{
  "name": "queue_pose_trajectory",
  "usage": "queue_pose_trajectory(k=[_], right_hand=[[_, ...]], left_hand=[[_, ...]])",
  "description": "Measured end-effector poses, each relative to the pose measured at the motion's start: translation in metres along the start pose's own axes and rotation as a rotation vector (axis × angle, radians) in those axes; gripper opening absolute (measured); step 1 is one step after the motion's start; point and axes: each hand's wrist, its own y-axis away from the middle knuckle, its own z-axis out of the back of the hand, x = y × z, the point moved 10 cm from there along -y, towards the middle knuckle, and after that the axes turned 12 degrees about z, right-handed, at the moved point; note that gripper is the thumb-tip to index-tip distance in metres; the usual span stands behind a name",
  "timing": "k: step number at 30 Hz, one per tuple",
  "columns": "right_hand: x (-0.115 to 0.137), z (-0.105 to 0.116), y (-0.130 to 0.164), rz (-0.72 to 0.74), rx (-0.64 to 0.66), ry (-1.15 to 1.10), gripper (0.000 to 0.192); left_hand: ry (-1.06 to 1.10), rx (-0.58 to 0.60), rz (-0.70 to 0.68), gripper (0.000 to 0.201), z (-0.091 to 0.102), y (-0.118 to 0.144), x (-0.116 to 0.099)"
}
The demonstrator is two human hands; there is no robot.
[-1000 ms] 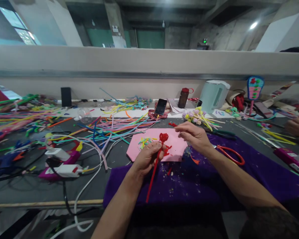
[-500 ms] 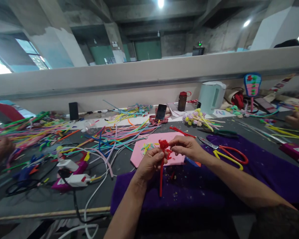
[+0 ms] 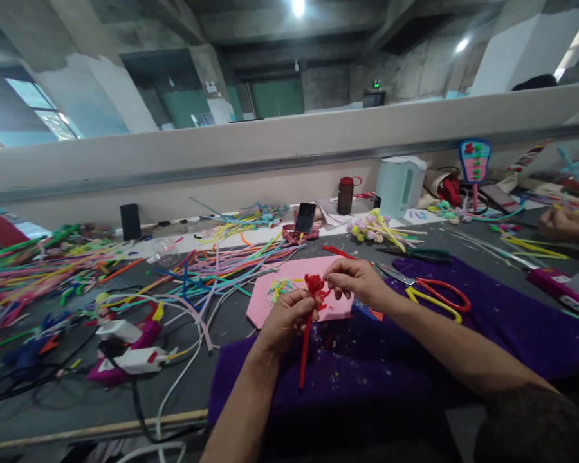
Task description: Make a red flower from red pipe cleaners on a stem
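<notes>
The wearer's two hands (image 3: 292, 314), one red-stemmed flower (image 3: 314, 283), one pink sheet (image 3: 260, 301), one kettle (image 3: 395, 188) and one brown bottle (image 3: 345, 199) show.

We look into a dim room (image 3: 325, 93) beyond the bench (image 3: 43, 406), where two ceiling lamps (image 3: 298, 8) glare and pale daylight shows at a window (image 3: 31, 95) past its far left corner. Below the bench's near edge, shadow swallows detail. Towards its left edge, we find shapes stretched and smeared.

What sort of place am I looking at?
Probably a craft workshop: colorful stems lie spread across the bench, scissors lie nearby, and the left hand holds a red flower-like piece.
</notes>
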Motion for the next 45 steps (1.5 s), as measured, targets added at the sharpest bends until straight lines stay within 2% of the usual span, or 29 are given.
queue_pose_trajectory(k=[9, 19, 25, 32, 39, 45], right_hand=[[-0.003, -0.001, 0.000, -0.021, 0.013, 0.033, 0.026], [-0.013, -0.012, 0.003, -0.039, 0.127, 0.056, 0.022], [-0.014, -0.001, 0.001, -0.065, 0.132, 0.153, 0.018], [-0.018, 0.014, -0.006, -0.028, 0.155, 0.272, 0.016], [-0.028, 0.016, -0.008, 0.010, 0.292, 0.637, 0.017], [-0.052, -0.009, -0.003, -0.025, 0.583, 0.833, 0.016]], left_hand=[[0.028, 0.010, -0.007, 0.029, 0.002, -0.002, 0.001], [0.168, -0.023, 0.016, 0.028, 0.008, -0.002, 0.000], [0.200, -0.065, 0.008, 0.023, 0.011, -0.004, -0.003], [0.187, -0.047, 0.033, 0.026, 0.012, -0.006, -0.002], [0.190, -0.051, 0.024, 0.026, 0.015, -0.006, -0.004], [0.168, -0.046, 0.016, 0.025, 0.015, -0.007, -0.002]])
